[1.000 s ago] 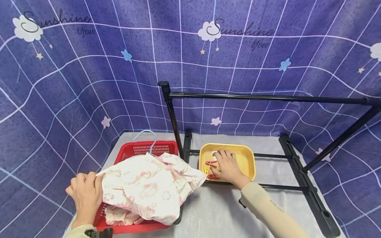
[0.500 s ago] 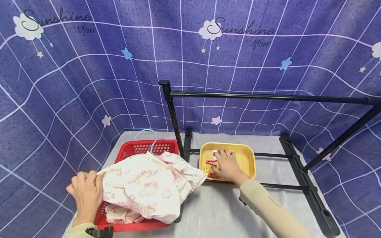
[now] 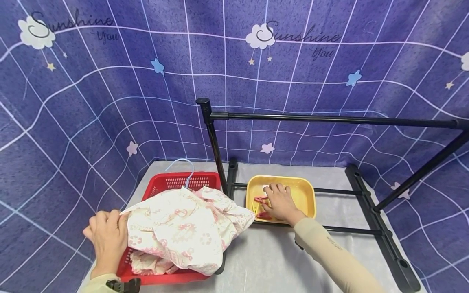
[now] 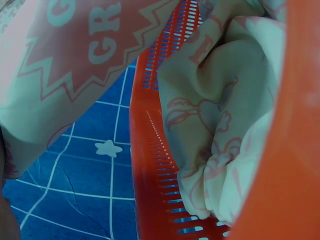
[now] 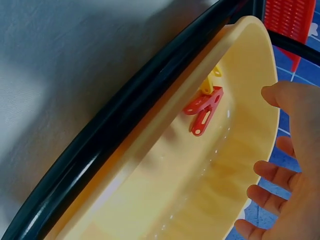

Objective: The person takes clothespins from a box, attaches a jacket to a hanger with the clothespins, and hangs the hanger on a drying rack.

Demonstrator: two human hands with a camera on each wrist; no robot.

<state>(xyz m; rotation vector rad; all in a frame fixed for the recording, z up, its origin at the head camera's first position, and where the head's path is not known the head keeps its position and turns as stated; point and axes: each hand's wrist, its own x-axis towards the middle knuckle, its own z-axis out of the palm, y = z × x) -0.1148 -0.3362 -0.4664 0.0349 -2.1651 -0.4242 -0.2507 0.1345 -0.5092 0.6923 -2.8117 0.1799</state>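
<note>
My left hand (image 3: 107, 238) pinches the left corner of a white garment (image 3: 183, 232) with pink print, spread over a red basket (image 3: 172, 280). A light-blue hanger (image 3: 189, 179) shows its hook above the garment's top edge. My right hand (image 3: 282, 202) is over the left part of a yellow tray (image 3: 305, 199), fingers spread and loosely bent. In the right wrist view nothing shows between its fingers. Near its fingertips lie a red clothespin (image 3: 261, 200), a yellow clothespin (image 3: 255, 208) and another red clothespin (image 3: 264, 215), partly hidden by the hand.
A black rack stands behind and around the tray, with a top bar (image 3: 329, 118), a left post (image 3: 216, 156) and a right foot (image 3: 382, 228). More printed cloth (image 4: 220, 110) lies inside the basket. A purple patterned curtain (image 3: 293, 81) hangs behind.
The right hand shifts very slightly among the clothespins, its thumb drawing in a little. The left hand keeps its hold on the garment corner.
</note>
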